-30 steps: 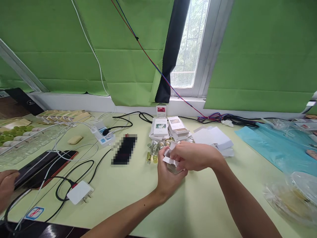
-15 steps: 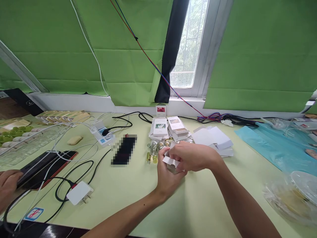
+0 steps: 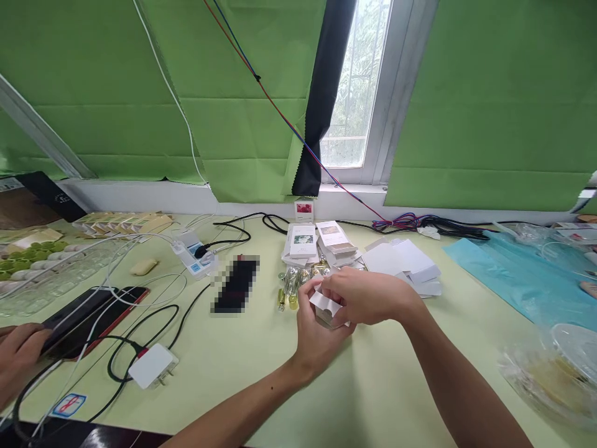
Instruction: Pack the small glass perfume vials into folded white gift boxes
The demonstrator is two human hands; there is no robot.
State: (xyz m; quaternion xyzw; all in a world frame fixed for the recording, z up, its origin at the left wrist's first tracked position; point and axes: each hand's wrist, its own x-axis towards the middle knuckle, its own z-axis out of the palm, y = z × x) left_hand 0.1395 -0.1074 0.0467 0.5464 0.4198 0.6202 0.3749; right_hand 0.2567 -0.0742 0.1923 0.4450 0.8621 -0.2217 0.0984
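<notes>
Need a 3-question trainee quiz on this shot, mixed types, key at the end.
1. Open question: what is the person's left hand holding?
2. True or false: the person's right hand is resting on the blue plastic sheet.
3. Multiple choice: seen from the head camera, where do the plain white cartons lie relative to the printed boxes?
A. To the left
B. To the right
C. On top of them

Key:
1. A small open white box.
2. False; it is at the opening of that box.
3. B.
</notes>
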